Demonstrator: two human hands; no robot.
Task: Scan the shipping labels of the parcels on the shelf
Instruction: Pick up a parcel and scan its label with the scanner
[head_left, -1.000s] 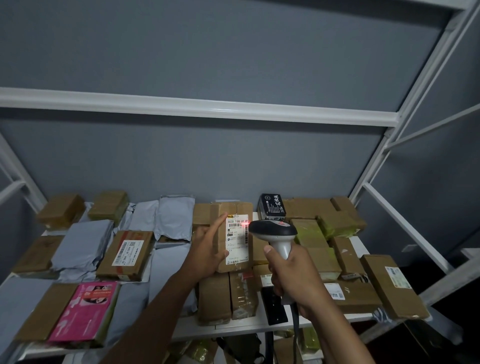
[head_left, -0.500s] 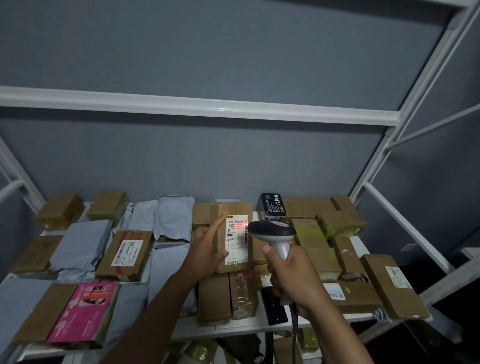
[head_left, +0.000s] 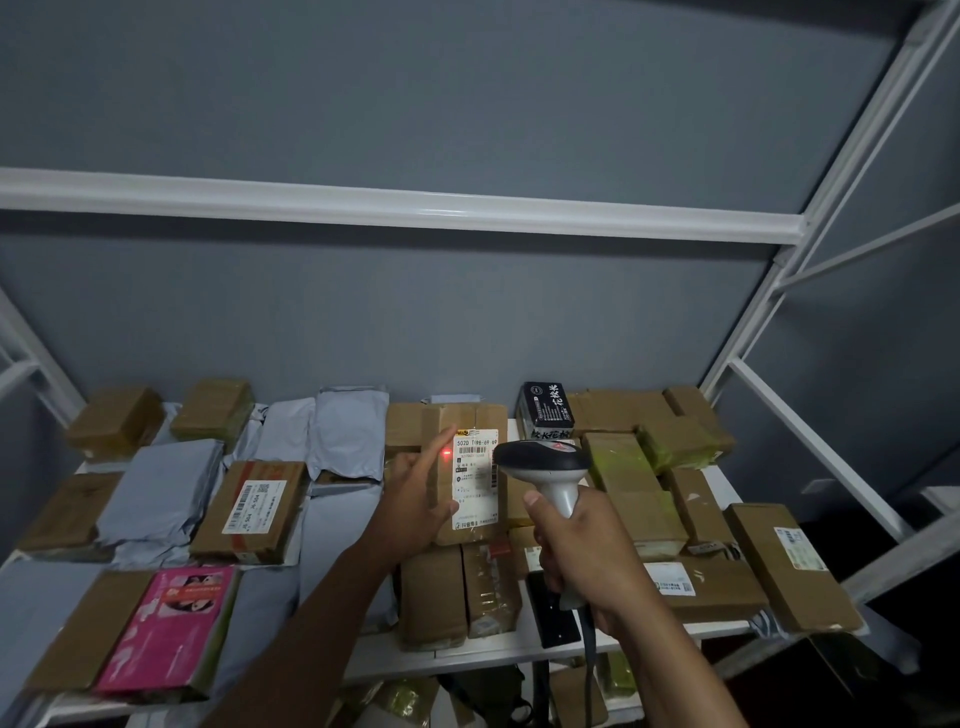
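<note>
My left hand (head_left: 415, 499) grips a brown cardboard parcel (head_left: 470, 423) by its left side and holds it upright above the shelf. Its white shipping label (head_left: 475, 480) faces me. A red laser dot (head_left: 445, 453) sits at the label's left edge, by my index finger. My right hand (head_left: 582, 551) grips the handle of a grey barcode scanner (head_left: 543, 457). The scanner's head is just right of the label and points at it. Its cable (head_left: 588, 665) hangs below my wrist.
The white shelf (head_left: 498, 644) carries several brown boxes, grey mailer bags (head_left: 161, 488), a labelled box (head_left: 249, 512), a pink package (head_left: 171, 629) at front left and a black box (head_left: 545, 410) at the back. White frame posts (head_left: 810, 431) rise on the right. More parcels lie on the level below.
The red laser dot has slid left, from the label's barcode to its left edge. Both hands and the parcel have stayed almost in place.
</note>
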